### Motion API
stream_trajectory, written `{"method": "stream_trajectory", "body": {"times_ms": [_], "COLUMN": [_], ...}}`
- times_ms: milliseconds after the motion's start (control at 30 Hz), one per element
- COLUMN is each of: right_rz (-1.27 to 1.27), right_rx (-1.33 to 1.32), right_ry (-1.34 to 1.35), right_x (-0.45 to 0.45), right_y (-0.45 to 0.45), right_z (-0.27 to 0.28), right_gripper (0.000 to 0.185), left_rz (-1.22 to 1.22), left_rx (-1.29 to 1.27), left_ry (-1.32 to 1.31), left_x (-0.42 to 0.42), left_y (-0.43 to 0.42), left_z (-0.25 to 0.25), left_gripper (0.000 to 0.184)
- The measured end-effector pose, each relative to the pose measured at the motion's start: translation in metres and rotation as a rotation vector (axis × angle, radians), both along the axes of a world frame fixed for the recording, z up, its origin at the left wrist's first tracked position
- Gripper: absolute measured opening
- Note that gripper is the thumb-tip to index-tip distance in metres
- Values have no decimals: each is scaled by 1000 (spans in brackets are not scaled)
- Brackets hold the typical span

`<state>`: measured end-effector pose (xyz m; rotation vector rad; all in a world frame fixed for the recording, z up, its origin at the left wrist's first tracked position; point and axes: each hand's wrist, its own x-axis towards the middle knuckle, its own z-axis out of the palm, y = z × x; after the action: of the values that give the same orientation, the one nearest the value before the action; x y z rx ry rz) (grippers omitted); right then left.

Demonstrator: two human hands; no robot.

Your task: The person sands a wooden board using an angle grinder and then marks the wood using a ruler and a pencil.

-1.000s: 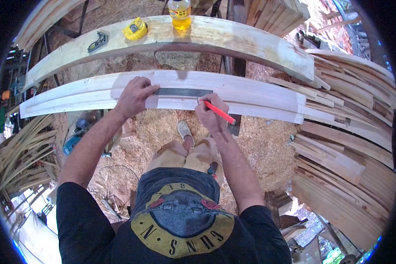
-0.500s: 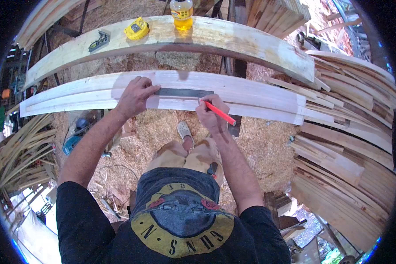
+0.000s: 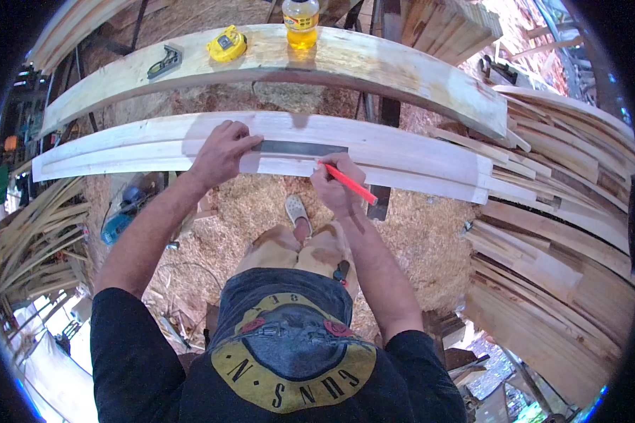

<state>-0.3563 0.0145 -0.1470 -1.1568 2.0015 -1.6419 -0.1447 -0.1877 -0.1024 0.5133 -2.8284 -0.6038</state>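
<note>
A dark flat metal strip lies lengthwise on a pale wooden board. My left hand rests on the board at the strip's left end, its fingers pressed together with thumb and fingertips at the metal. In my right hand is a red pencil, its rear end pointing down to the right. That hand is at the board's near edge, just below the strip's right end. The pencil's tip is too small to make out clearly.
Beyond lies a thicker plank bearing a yellow tape measure, a small dark tool and a bottle of yellow liquid. Stacked boards stand at the right. A blue power tool sits lower left, and shavings cover the floor.
The view has shifted slightly, so the far plank's objects appear further right. My right hand and the pencil have moved slightly left relative to the strip's right end. My left hand keeps its place on the strip.
</note>
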Motion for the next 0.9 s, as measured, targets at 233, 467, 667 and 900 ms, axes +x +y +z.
{"method": "stream_trajectory", "body": {"times_ms": [233,467,667,900], "right_rz": [5,19,26,27], "right_rx": [5,8,9,13], "right_ry": [15,-2,-12,-1], "right_x": [1,1,2,2], "right_y": [-6,-5,-6,-6], "right_z": [-10,-12,-17,-11], "right_gripper": [10,9,9,9], "left_rz": [-12,-10,-7,-5], "left_rx": [6,-21,5,-11], "left_ry": [-5,-17,-17,-24], "left_x": [0,1,0,1], "left_y": [-1,0,0,0], "left_z": [-1,-1,2,-1], "left_gripper": [42,38,40,41]}}
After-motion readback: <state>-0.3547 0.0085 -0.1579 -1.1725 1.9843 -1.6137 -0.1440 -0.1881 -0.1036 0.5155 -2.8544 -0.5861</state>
